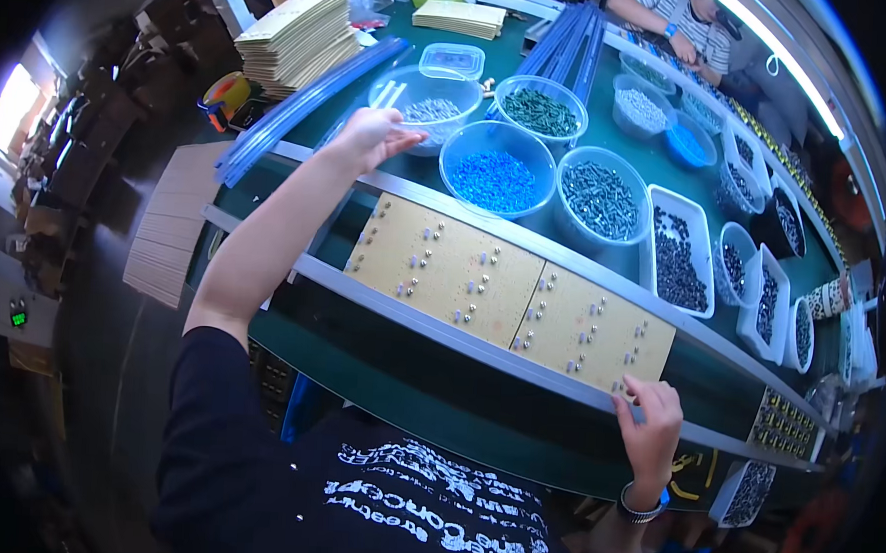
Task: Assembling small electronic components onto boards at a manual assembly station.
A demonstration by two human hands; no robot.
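My left hand [372, 139] is raised at the near edge of a clear bowl [440, 88] of small silvery parts. Its fingers are apart, and I see nothing held in them. Two short white strips [388, 94] show just behind that hand. My right hand [653, 418] is at the right end of a tan board [593, 334], thumb and forefinger pinched together by a small component on it. Whatever lies between those fingertips is too small to make out. A second tan board [508, 288] adjoins on the left. Both boards carry rows of small metal and pale parts, between metal rails [411, 310].
Beyond the rail stand bowls of blue parts [496, 179], green parts [540, 111] and dark parts [602, 198]. A white tray [649, 287] of black parts is to their right. Stacked tan boards [293, 43] and plastic tubes [312, 106] lie far left. Another person's hand [682, 49] is across the table.
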